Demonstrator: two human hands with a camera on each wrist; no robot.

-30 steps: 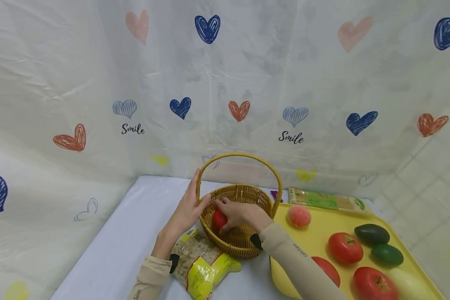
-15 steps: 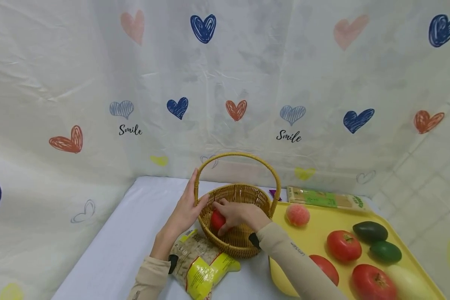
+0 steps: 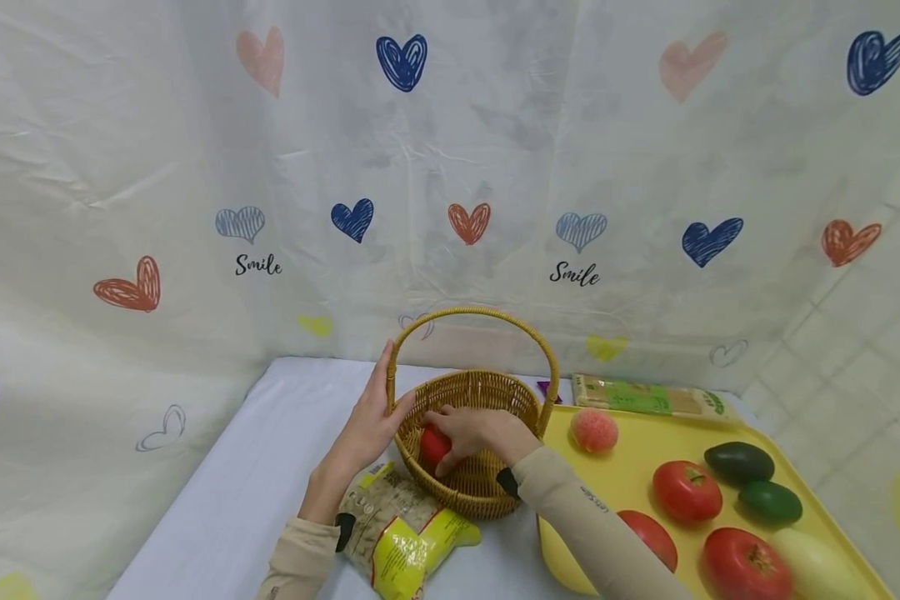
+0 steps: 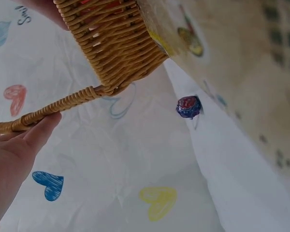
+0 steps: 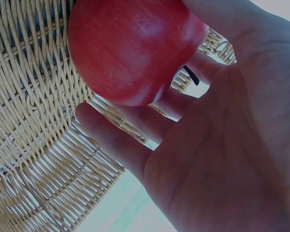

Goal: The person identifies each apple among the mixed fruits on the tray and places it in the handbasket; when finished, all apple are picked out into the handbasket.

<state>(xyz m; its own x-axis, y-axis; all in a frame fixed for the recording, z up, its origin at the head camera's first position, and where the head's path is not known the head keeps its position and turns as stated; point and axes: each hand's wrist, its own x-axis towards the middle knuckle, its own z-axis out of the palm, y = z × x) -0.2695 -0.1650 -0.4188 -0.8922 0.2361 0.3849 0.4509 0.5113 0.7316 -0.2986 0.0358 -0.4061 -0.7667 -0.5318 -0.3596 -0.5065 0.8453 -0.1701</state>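
Observation:
A brown wicker basket (image 3: 487,385) with a tall arched handle stands on the white cloth. Against the left side of that handle, my left hand (image 3: 367,425) rests with its fingers straight up and the thumb toward the rim. In the left wrist view, the fingers (image 4: 42,131) lie along the wrapped handle (image 4: 58,105). Reaching inside the basket, my right hand (image 3: 468,433) holds a red apple (image 3: 434,446) near the left wall. The right wrist view shows the apple (image 5: 130,48) with its dark stem turned toward the palm and the fingers around it.
A yellow-and-clear bag (image 3: 401,533) lies in front of the basket. To the right, a yellow tray (image 3: 630,450) bears a peach (image 3: 594,431), several red tomatoes (image 3: 687,490) and dark green fruits (image 3: 738,463). A green-labelled package (image 3: 648,395) lies behind the tray.
The head view has shifted slightly. Both hands stay in nearly the same place, the left at the handle and the right on the apple inside the basket.

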